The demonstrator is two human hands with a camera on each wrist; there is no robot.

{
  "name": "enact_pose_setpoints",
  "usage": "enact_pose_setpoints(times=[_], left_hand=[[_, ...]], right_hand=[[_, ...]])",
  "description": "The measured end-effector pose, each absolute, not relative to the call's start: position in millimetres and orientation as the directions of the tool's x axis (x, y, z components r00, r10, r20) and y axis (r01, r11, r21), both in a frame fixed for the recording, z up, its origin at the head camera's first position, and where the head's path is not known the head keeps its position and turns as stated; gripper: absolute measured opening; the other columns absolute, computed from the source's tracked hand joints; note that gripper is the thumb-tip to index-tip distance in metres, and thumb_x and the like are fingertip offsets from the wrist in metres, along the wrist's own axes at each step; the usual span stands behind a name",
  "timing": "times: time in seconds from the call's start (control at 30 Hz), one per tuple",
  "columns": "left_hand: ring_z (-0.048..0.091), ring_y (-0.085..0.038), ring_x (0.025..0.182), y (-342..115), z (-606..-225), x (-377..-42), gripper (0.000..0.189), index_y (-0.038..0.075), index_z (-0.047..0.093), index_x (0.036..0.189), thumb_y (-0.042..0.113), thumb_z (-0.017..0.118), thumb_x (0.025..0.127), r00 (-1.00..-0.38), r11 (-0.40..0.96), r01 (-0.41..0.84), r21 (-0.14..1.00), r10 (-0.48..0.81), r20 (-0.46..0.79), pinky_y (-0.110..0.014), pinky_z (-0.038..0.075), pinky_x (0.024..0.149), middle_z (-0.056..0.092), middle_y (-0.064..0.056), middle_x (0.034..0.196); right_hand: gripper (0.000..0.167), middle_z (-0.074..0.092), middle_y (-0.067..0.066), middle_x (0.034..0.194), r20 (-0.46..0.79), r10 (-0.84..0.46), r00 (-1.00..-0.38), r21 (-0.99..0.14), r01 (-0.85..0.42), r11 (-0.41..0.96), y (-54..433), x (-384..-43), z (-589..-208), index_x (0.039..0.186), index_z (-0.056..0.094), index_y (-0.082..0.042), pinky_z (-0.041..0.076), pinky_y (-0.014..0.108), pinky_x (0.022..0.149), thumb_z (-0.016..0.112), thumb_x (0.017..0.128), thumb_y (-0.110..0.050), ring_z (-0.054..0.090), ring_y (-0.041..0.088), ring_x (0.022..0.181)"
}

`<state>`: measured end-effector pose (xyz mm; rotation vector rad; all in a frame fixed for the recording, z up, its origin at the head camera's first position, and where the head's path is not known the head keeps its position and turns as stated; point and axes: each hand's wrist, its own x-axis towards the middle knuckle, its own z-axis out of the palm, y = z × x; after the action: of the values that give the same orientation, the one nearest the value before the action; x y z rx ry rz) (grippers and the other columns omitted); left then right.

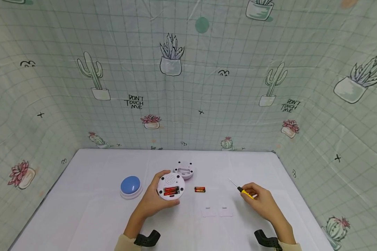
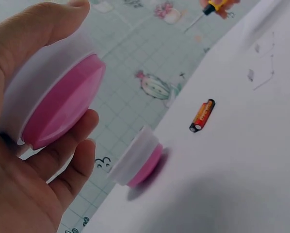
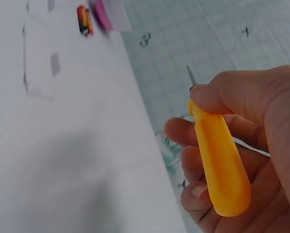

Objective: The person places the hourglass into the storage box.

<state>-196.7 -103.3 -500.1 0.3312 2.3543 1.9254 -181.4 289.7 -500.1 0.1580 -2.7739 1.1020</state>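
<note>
Head view: at lower centre, the left hand (image 1: 152, 200) held a round white plastic casing (image 1: 170, 178), its underside turned toward the viewer. The grip was spread to the casing's width, thumb and fingers curved round the rim. Red-and-black cylindrical batteries (image 1: 171, 191) lay in its uncovered compartment; the left wrist view showed a glossy pink dome (image 2: 70, 104) on the opposite face. Just behind, near the centre, a second round white casing (image 1: 184, 164) rested underside up on the white bench (image 1: 81, 202), its compartment likewise uncovered. Right of the held casing lay a loose pair of red-and-black batteries (image 1: 199, 189), side by side. Below them and to the right were two thin white rectangular pieces (image 1: 208, 212), near each other. A blue-domed round button with a white base (image 1: 130, 185) stood left of the left hand. At lower right, the right hand (image 1: 260, 200) held a yellow-handled screwdriver (image 1: 249, 194), its grip closed about the handle, the slim metal shaft directed to the upper left. A pale checked cloth printed with cacti (image 1: 194, 87) filled the upper frame.
</note>
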Motion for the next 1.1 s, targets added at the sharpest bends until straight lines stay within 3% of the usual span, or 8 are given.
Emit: enact_pose_setpoints(times=[0.27, 0.53, 0.8, 1.1], left_hand=[[0.055, -0.025, 0.117, -105.4, -506.5, -188.6, 0.104, 0.022, 0.041, 0.152, 0.010, 0.097, 0.064, -0.977, 0.197, 0.110, 0.974, 0.201, 0.069, -0.024, 0.052, 0.090, 0.053, -0.011, 0.142], [0.056, -0.024, 0.119, -110.0, -510.7, -183.6, 0.104, 0.022, 0.043, 0.152, 0.010, 0.098, 0.065, -0.980, 0.205, 0.085, 0.975, 0.192, 0.045, -0.024, 0.051, 0.092, 0.055, -0.010, 0.142], [0.054, -0.024, 0.123, -110.8, -512.1, -183.1, 0.102, 0.031, 0.045, 0.150, 0.011, 0.098, 0.065, -0.979, 0.196, 0.088, 0.977, 0.199, 0.048, -0.023, 0.049, 0.096, 0.055, -0.008, 0.144], [0.055, -0.023, 0.123, -105.0, -510.9, -183.6, 0.103, 0.031, 0.045, 0.150, 0.011, 0.098, 0.064, -0.980, 0.212, 0.086, 0.973, 0.193, 0.044, -0.022, 0.049, 0.095, 0.054, -0.007, 0.145]], right_hand=[[0.016, 0.066, -0.001, 0.086, 0.209, 0.076, -0.975, -0.647, -0.080, 0.758, 318.4, -182.2, -519.3, 0.104, 0.073, -0.007, 0.049, 0.021, 0.067, 0.078, 0.088, -0.010, 0.054, -0.001, 0.076], [0.014, 0.067, 0.001, 0.085, 0.188, 0.156, -0.970, -0.628, 0.004, 0.779, 336.4, -181.8, -528.9, 0.101, 0.074, -0.005, 0.044, 0.022, 0.067, 0.075, 0.088, -0.011, 0.051, 0.000, 0.073], [0.020, 0.068, 0.004, 0.086, 0.115, 0.164, -0.980, -0.596, 0.064, 0.800, 347.2, -181.7, -536.5, 0.104, 0.072, 0.000, 0.046, 0.024, 0.067, 0.075, 0.089, -0.012, 0.055, 0.006, 0.074], [0.019, 0.067, 0.004, 0.085, 0.111, 0.163, -0.980, -0.585, 0.068, 0.808, 350.0, -185.9, -543.4, 0.102, 0.072, 0.002, 0.047, 0.025, 0.066, 0.075, 0.088, -0.011, 0.057, 0.009, 0.074]])
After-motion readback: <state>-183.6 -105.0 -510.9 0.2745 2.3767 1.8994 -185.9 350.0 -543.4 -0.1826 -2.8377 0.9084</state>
